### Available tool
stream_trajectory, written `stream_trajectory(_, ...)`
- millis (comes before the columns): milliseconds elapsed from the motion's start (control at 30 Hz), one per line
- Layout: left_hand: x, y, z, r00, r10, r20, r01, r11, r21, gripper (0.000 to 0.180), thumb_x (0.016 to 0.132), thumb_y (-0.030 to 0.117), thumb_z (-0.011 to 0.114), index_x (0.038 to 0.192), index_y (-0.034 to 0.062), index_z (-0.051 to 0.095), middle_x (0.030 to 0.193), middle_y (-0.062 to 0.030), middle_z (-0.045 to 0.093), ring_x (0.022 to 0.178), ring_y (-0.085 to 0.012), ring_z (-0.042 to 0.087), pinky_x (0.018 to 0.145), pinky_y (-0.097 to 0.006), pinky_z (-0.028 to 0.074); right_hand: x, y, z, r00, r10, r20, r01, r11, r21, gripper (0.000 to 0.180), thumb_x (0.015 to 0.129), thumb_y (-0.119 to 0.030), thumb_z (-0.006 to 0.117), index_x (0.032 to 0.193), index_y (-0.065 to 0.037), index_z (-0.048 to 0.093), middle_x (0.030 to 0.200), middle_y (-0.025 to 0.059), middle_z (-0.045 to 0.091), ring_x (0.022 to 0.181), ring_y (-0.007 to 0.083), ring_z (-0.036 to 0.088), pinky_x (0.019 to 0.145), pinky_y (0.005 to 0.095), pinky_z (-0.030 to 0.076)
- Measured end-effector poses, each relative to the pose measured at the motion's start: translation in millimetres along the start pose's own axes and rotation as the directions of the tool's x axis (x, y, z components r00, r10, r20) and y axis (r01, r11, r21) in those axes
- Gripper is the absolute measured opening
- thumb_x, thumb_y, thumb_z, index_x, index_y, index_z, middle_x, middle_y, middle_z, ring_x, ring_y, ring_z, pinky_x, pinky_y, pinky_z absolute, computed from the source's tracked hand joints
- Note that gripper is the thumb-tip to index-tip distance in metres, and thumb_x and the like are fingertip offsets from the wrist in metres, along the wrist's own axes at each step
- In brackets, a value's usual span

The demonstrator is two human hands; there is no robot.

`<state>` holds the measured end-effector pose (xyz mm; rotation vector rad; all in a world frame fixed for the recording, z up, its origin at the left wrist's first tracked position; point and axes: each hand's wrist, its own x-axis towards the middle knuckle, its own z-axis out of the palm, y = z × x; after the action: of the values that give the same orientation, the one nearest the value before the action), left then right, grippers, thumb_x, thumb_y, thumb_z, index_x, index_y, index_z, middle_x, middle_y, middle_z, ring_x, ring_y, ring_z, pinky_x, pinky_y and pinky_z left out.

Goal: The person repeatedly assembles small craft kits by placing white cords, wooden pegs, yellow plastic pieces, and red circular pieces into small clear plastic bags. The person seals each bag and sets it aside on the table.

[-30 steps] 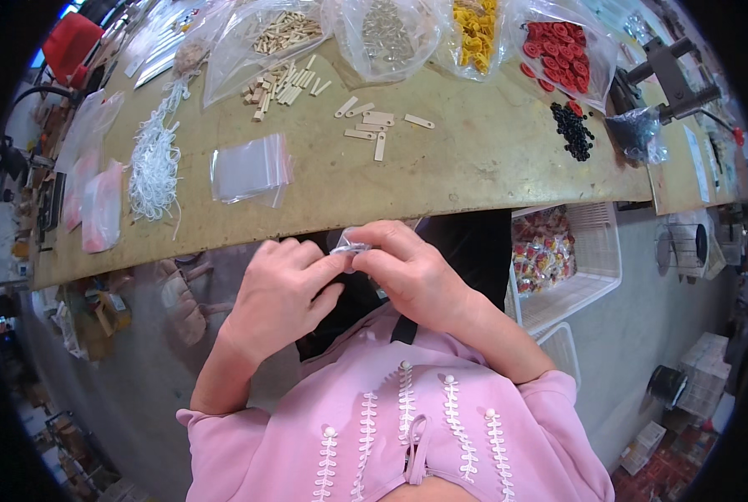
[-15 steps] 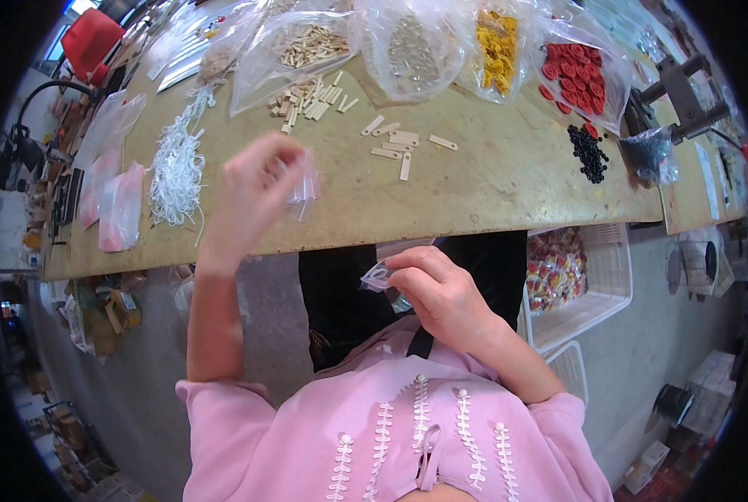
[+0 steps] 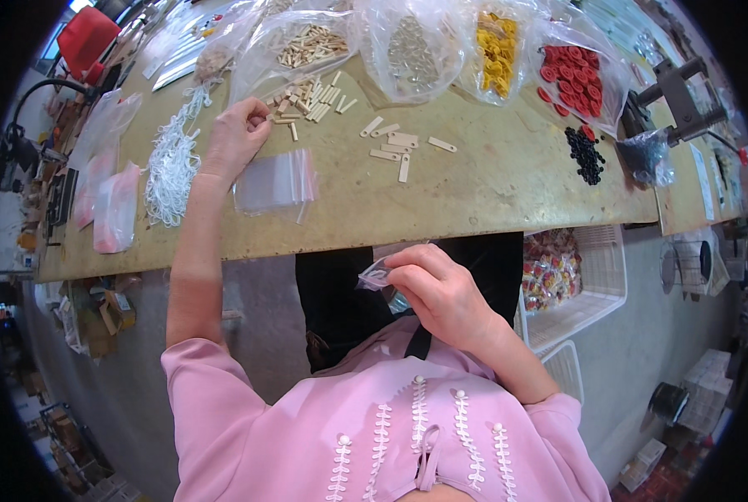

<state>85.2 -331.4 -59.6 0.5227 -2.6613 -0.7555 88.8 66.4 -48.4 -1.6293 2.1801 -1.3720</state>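
My left hand [image 3: 236, 138] is stretched over the table with its fingers curled together, at the left edge of a pile of small wooden sticks [image 3: 313, 99]. Whatever its fingertips may hold is hidden. Just below that hand lies a stack of clear zip bags [image 3: 275, 182] with reddish edges. Over my lap, in front of the table edge, my right hand [image 3: 445, 293] pinches a small clear plastic bag [image 3: 374, 276], in which something white and cord-like shows. To the left of my left hand is a heap of white cord loops [image 3: 171, 171].
Flat wooden pieces with holes [image 3: 401, 144] lie mid-table. Along the back are bags of wooden sticks [image 3: 311, 46], clear parts [image 3: 413, 54], yellow parts [image 3: 496, 54] and red wheels [image 3: 572, 77]. Black rings [image 3: 586, 155] sit right. A white crate [image 3: 612, 276] of packed bags stands below.
My left hand has moved from over the zip bags up and left to the wooden sticks, uncovering the bag stack. The right hand stays almost still with its bag.
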Motion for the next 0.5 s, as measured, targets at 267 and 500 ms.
stream_trajectory(267, -23.0, 22.8, -11.9, 0.992, -0.126, 0.015, 0.126, 0.971, -0.204, 0.015, 0.094, 0.008, 0.074, 0.107, 0.0019, 0.074, 0.085, -0.0002, 0.068, 0.074, -0.0062, 0.059, 0.068, -0.024, 0.05, 12.1, -7.2, -2.5, 0.999, -0.03, -0.02, 0.03, 1.0, 0.008, 0.022, 0.082, 0.008, 0.071, 0.102, -0.001, 0.065, 0.114, 0.0148, 0.068, 0.106, 0.0353, 0.069, 0.086, 0.0417, 0.06)
stream_trajectory(500, -129.3, 147.6, -27.8, 0.953, 0.226, 0.201, -0.006, 0.679, -0.734, 0.022, 0.087, -0.009, 0.076, 0.106, 0.0009, 0.074, 0.093, -0.0013, 0.072, 0.079, -0.0066, 0.065, 0.07, -0.023, 0.053, 24.9, -11.3, -9.5, 0.999, -0.048, -0.009, 0.048, 0.999, -0.003, 0.03, 0.082, 0.008, 0.069, 0.11, 0.001, 0.064, 0.126, 0.0173, 0.065, 0.118, 0.0369, 0.065, 0.092, 0.0417, 0.059)
